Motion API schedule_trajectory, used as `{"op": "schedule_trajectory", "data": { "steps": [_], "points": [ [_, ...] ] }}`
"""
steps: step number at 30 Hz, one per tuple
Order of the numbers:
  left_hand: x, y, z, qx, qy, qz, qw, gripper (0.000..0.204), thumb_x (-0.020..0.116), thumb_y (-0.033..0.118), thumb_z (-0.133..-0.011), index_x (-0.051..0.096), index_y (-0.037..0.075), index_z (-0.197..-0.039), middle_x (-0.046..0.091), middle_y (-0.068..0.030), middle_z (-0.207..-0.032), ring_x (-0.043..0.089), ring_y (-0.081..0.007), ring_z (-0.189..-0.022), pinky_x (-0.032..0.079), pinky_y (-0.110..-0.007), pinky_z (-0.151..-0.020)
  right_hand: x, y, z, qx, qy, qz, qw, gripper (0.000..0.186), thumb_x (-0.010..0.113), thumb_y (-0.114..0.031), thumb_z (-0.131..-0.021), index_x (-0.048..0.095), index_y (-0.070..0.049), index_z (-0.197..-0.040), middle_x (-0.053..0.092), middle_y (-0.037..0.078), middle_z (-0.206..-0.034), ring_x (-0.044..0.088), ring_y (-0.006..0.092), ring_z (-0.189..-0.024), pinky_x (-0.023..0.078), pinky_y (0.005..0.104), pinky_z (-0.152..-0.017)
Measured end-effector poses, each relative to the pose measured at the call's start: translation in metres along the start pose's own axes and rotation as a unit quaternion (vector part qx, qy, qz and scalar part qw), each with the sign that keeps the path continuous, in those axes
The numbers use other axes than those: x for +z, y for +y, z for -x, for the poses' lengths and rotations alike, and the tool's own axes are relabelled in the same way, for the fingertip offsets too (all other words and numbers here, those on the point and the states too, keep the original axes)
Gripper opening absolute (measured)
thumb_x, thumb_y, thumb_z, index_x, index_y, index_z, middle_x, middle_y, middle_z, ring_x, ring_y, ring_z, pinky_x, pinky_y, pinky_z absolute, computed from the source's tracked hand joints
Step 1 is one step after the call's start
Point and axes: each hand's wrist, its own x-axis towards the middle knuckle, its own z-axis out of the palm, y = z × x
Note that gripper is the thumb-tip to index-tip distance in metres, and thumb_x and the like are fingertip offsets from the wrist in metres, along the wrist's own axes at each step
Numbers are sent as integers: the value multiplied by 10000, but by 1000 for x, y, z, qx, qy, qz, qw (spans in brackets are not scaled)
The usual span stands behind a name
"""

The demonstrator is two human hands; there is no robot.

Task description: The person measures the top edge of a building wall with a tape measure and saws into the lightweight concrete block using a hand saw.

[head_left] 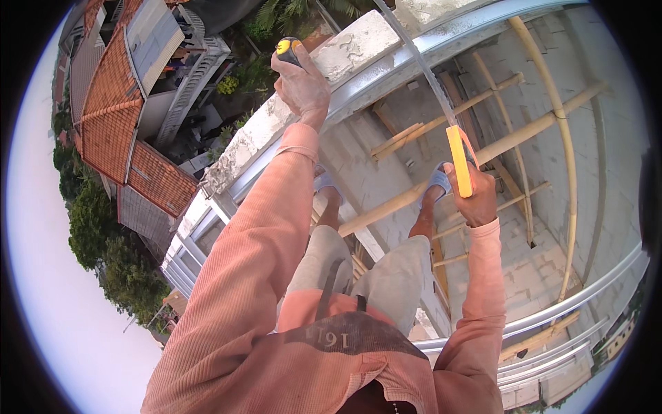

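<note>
My left hand (303,86) is closed around a small black and yellow tape measure (288,50), above the rough top of a concrete wall (358,47). Its tape cannot be seen pulled out. In my right hand (476,193) is a handsaw by its yellow handle (458,162). The long thin saw blade (424,65) points away and to the left, passing over a shiny metal channel (386,67) along the wall. Whether the blade touches the channel I cannot tell.
Below me bamboo poles (552,117) form a scaffold over a deep grey-block room. My feet, in blue slippers (436,181), are near a thick pole (379,212). Beyond the wall's left drop are orange tiled roofs (114,96) and trees. More metal channels (552,314) curve at lower right.
</note>
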Motion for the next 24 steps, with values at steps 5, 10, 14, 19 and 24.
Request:
{"op": "schedule_trajectory", "data": {
  "steps": [5, 10, 14, 19, 24],
  "points": [
    [-1, 2, 2, 51, 5, 14, 999, 669, 319, 620, -1077, 295, 39, -1408, 705, -204, -1045, 654, -411, -1039, 426, -496, -1006, -6, -11, -21, 31, -14, -31, 999, 338, 721, -273, -979, 630, -11, -786, 552, 129, -590, 537, 318, -507, 448, 393, -528],
    [-4, -4, 5, 10, -13, 4, 1000, 630, 349, 585, -1084, 304, 37, -1391, 708, -206, -1030, 670, -418, -1012, 434, -482, -1001, -7, -27, -50, 70, -42, -67, 994, 348, 725, -268, -977, 641, 15, -791, 553, 132, -596, 519, 252, -506, 444, 369, -539],
    [-6, -2, 0, 46, 5, 5, 999, 601, 366, 558, -1090, 304, 35, -1378, 715, -211, -1017, 687, -420, -974, 443, -458, -993, -21, -13, -14, 57, -31, -107, 992, 273, 750, -243, -958, 719, 21, -899, 614, 95, -624, 524, 147, -564, 464, 350, -571],
    [-2, 5, 0, 24, 4, -27, 999, 611, 348, 549, -1096, 283, 15, -1384, 721, -202, -1013, 690, -384, -989, 418, -445, -1022, -35, -26, -76, 245, -100, -295, 918, 309, 754, -231, -962, 639, -41, -747, 498, -51, -596, 405, 45, -511, 321, 268, -470],
    [-3, 1, -1, 26, -15, -5, 1000, 608, 344, 550, -1096, 298, 19, -1389, 717, -206, -1050, 677, -394, -1015, 403, -454, -1038, -6, -34, -56, 254, -60, -358, 897, 338, 758, -242, -962, 582, -96, -714, 427, -99, -609, 347, 5, -503, 247, 243, -454]
  ]
}}
